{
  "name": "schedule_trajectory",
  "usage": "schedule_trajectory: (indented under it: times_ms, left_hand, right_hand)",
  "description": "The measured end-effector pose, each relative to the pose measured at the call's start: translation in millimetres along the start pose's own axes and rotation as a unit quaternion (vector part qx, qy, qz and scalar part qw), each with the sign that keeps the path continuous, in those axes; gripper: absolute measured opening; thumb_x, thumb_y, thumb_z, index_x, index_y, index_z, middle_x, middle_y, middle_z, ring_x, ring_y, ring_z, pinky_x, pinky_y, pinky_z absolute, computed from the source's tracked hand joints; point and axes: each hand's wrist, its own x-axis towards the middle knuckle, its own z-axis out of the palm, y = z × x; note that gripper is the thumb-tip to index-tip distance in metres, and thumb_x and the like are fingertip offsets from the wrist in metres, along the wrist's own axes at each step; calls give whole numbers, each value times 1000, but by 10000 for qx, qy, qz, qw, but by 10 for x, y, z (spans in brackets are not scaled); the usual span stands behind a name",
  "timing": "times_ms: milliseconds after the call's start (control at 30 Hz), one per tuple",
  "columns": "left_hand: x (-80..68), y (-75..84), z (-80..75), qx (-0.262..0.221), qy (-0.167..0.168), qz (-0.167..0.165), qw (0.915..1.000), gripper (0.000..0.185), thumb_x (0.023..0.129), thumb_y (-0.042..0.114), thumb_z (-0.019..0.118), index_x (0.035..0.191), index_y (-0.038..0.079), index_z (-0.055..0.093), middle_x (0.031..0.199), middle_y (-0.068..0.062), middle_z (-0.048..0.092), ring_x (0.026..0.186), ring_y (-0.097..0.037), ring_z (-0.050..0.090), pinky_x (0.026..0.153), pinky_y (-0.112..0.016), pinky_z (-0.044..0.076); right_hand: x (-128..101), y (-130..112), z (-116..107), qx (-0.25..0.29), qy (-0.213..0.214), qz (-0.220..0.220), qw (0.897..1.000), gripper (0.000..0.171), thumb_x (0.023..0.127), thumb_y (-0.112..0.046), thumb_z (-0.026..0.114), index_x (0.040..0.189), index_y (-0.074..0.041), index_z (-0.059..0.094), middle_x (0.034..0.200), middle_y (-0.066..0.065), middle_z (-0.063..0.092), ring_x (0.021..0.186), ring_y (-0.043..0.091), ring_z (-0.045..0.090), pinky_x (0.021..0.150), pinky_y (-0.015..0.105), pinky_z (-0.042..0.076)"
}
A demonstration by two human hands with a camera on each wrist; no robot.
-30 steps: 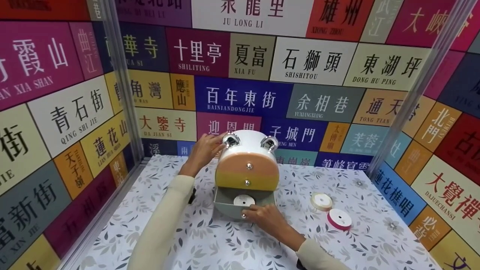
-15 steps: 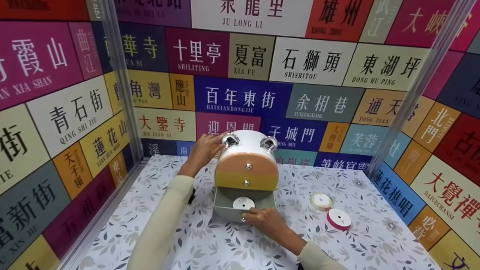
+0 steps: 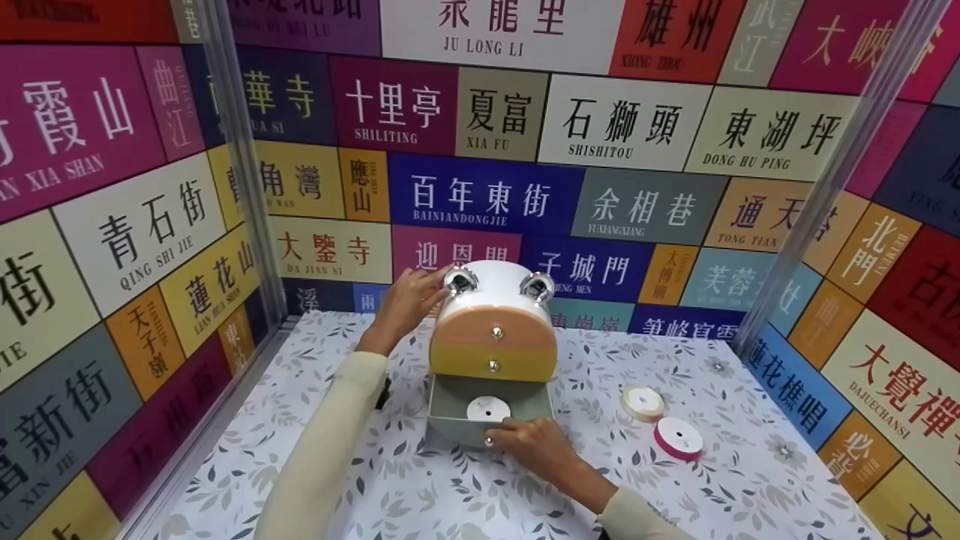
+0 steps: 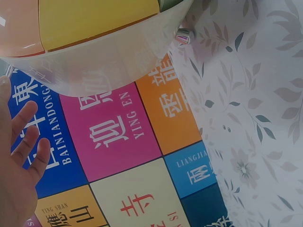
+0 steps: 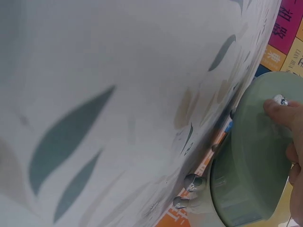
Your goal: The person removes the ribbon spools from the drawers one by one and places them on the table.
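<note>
A small frog-like drawer box [image 3: 499, 274], white with two silvery ball eyes, stands on the table. Its orange upper drawer [image 3: 466, 324] and yellow middle drawer [image 3: 457, 358] are closed, each with a silver knob. The grey-green bottom drawer [image 3: 454, 431] is pulled out, and a white-faced ribbon spool [image 3: 487, 409] lies inside. My right hand [image 3: 536, 442] pinches the silver knob [image 5: 280, 100] on that drawer's front. With relaxed fingers, my left hand [image 3: 411, 300] rests against the box's upper left side, beside the left eye; the left wrist view shows several fingers [image 4: 28, 142] spread off the box.
Right of the box lie a cream ribbon spool [image 3: 643, 403] and a pink-red ribbon spool [image 3: 679, 439]. Leaf-patterned cloth covers the table [image 3: 420, 495]. Panels of coloured place-name signs [image 3: 480, 187] enclose the back and sides, with clear posts at the corners.
The bottom drawer has come slightly further out toward me, with my right hand on its knob. My left hand has stayed at the box's side.
</note>
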Motion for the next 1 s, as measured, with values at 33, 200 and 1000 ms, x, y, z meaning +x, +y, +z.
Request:
schedule_trajectory:
  times_ms: [33, 200, 1000]
  left_hand:
    - [-4, -2, 1, 5, 4, 16, 10000, 50, 103, 42, 63, 152, 38, 53, 111, -3, 72, 100, -23, 56, 82, -40, 54]
    - [-11, -7, 0, 84, 39, 196, 9998, 50, 103, 40, 63, 153, 34, 54, 110, -4, 72, 99, -25, 57, 82, -42, 54]
    - [-20, 29, -22, 2, -54, -16, 10000, 52, 104, 41, 63, 154, 39, 50, 113, -3, 71, 102, -22, 55, 87, -40, 54]
  right_hand:
    - [-7, -2, -3, 79, -18, 54, 10000, 9, 85, -22, 81, 90, -27, 75, 78, -10, 68, 47, 4, 45, 39, 21, 35]
    - [-18, -13, -40, 672, -8, 367, 9971, 28, 76, -25, 92, 102, -27, 81, 83, -10, 72, 51, 2, 50, 42, 21, 39]
    - [288, 521, -3, 1690, -954, 2620, 9454, 37, 82, -43, 88, 112, -21, 84, 66, -11, 61, 58, 4, 48, 51, 24, 40]
